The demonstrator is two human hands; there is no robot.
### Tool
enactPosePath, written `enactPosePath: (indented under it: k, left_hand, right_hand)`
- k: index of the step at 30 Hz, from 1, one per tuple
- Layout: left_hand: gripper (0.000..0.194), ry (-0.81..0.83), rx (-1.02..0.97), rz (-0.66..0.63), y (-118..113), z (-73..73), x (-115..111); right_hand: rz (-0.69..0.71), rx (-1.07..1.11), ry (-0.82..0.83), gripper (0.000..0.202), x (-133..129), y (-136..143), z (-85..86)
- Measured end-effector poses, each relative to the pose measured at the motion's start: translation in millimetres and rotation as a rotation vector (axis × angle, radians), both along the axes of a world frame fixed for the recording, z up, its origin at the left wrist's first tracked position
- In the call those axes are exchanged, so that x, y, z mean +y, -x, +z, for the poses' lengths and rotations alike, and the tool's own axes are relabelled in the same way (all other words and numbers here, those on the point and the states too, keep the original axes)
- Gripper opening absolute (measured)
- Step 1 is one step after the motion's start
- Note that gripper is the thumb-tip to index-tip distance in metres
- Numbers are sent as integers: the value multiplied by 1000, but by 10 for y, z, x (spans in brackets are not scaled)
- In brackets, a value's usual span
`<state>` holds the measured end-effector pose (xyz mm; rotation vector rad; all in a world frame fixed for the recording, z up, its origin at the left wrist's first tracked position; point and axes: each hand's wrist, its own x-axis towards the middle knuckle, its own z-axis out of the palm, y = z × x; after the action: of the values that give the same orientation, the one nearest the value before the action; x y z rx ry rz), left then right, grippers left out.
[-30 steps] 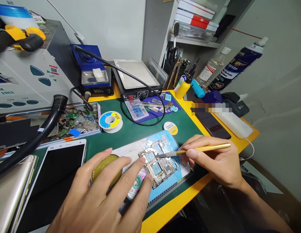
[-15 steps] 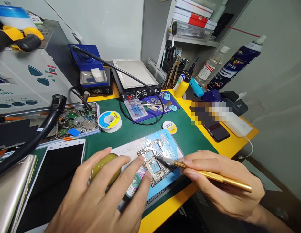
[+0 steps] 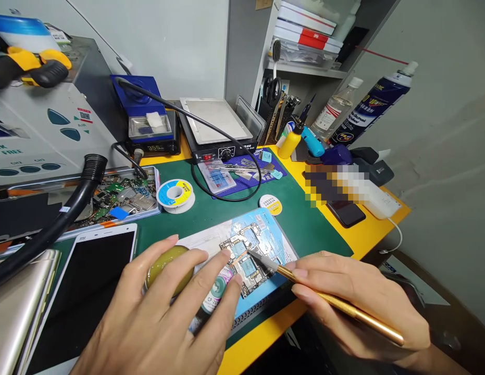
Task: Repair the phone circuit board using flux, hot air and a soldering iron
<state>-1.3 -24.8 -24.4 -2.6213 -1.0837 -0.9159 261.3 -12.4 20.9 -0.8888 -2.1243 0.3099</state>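
Note:
A circuit board (image 3: 248,264) lies on a blue and white card (image 3: 281,237) on the green mat (image 3: 300,224). In my right hand (image 3: 351,302) is a gold craft knife (image 3: 336,302), pinched between thumb and fingers, its blade tip at the middle of the board. My left hand (image 3: 168,307) has its fingers spread over a round olive-green container (image 3: 166,271) and a small labelled bottle (image 3: 216,294). Its fingertips reach the board's left edge. The palm hides the lower parts of both containers.
A solder spool (image 3: 175,194), a round labelled tin (image 3: 271,204) and a white-framed phone (image 3: 89,291) surround the card. Behind stand a heating plate (image 3: 214,120) and a looped black cable. A tray of boards (image 3: 125,200) sits left; a dark phone (image 3: 346,213) lies right.
The knife's rear end has swung down a little with my right hand, while its tip stays over the board. The camera view has shifted slightly. My left hand has barely moved.

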Motion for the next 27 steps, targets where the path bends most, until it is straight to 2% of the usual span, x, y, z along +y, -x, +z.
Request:
enactPosePath:
  k: [4,8,13,19,23,27]
  left_hand:
    - [25,42,4,-2,5,5,0]
    - [26,-6,-28,-17,0,-24,25]
    - [26,-1,-40,-28,1,-19,15]
    - [27,0,-47,-23,-4,9,17]
    - [29,-11,-53,-23,-15,12,28]
    - [29,-17,-50,-22,-24,5,26]
  right_hand:
    - [-30,38,-2,39,-19,-1,-7]
    - [-88,138,18,44,-42,-19,-70]
    - [-159,297,125,50,-65,-27,-137]
    - [-18,302,270,48,-18,-45,-113]
    - [58,242,268,44,19,-65,-75]
    - [77,191,229,39,49,-49,-37]
